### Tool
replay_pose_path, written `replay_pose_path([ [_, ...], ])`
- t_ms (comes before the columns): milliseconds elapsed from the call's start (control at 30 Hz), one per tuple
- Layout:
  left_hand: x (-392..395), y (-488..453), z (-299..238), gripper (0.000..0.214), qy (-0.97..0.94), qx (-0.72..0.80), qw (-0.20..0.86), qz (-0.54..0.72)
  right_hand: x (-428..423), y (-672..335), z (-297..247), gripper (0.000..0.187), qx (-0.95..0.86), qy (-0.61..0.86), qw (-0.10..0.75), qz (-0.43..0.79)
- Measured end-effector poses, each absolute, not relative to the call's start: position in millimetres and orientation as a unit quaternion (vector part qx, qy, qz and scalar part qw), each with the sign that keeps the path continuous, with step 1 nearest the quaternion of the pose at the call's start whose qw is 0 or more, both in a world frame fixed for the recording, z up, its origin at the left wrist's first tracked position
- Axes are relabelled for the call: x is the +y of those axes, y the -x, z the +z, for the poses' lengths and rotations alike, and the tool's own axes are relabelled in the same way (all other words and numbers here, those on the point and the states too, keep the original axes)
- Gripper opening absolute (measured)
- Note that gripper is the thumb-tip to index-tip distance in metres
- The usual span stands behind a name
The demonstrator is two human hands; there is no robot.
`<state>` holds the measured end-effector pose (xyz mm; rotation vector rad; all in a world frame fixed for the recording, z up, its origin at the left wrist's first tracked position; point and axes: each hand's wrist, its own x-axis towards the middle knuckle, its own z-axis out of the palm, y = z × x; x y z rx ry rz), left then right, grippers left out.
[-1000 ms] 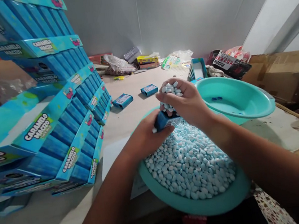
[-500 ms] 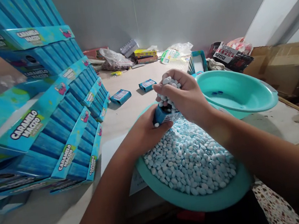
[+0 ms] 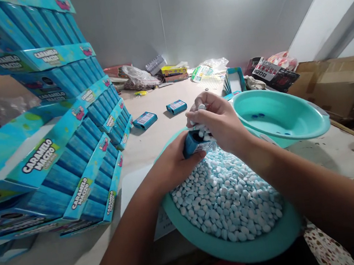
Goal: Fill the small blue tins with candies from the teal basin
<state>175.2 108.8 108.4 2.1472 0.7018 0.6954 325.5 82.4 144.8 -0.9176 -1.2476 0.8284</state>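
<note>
My left hand [image 3: 175, 160] is closed around a small blue box [image 3: 193, 142], its dark opening tilted up toward the right. Right above that opening, my right hand [image 3: 222, 120] is cupped with a handful of white candies [image 3: 200, 128]; some hang at the box's mouth. Under both hands a turquoise basin [image 3: 243, 251] holds a heap of white and pale blue candies [image 3: 227, 199]. On the table beyond, two small blue boxes [image 3: 145, 121] lie flat to the left of my hands.
Display cartons [image 3: 43, 161] packed with blue boxes are stacked high on the left. A second turquoise basin [image 3: 290, 112] with a few dark blue bits stands at right. Plastic bags [image 3: 139, 77] and packets lie along the wall, and cardboard boxes [image 3: 326, 88] at far right.
The handful in my right hand has shrunk, with candies sliding down toward the box. My left hand keeps its hold. The whole view has shifted slightly downward.
</note>
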Motion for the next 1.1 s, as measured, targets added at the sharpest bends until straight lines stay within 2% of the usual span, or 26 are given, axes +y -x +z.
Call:
replay_pose_path([
  [567, 108.4, -173.4, 110.9, 0.039, -0.825, 0.286, 0.417, 0.251, 78.6, -324.0, 147.3, 0.033, -0.544, 0.352, 0.660, 0.381],
  [833, 108.9, -174.4, 110.7, 0.036, -0.836, 0.277, 0.399, 0.256, 76.6, -324.0, 149.3, 0.026, -0.542, 0.348, 0.649, 0.406],
  [1100, 107.9, -176.0, 109.3, 0.036, -0.855, 0.280, 0.355, 0.254, 78.1, -322.8, 153.6, 0.036, -0.540, 0.317, 0.635, 0.453],
])
